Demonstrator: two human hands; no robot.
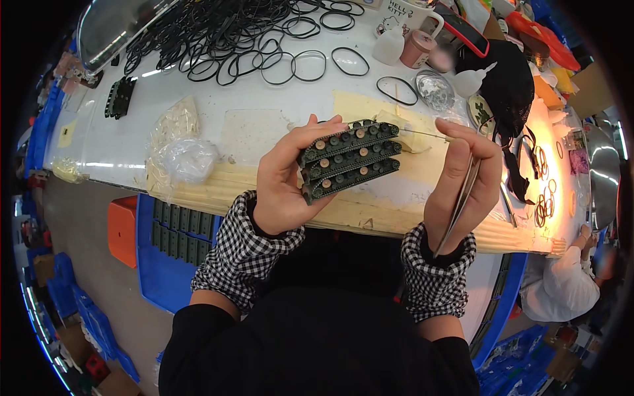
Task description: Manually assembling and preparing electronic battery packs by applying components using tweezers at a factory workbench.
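My left hand [281,178] is wrapped round a stack of three dark green toy tank track pieces [349,158]. Rows of small round wheels, some of them tan, show along their sides. Between thumb and fingers of my right hand [462,171] is a pair of metal tweezers [460,210], its legs running down across the palm. A thin metal tip points left from that hand toward the upper track piece; whether it touches is too small to tell. Both hands are over the table's front edge.
A heap of black rubber bands [218,33] covers the back left of the table [257,132]. A clear plastic bag [190,160] lies left of my hands. A mug [404,16] and small bottles stand behind. Below left, a blue tray [155,277] holds more track pieces, beside an orange stool [122,231].
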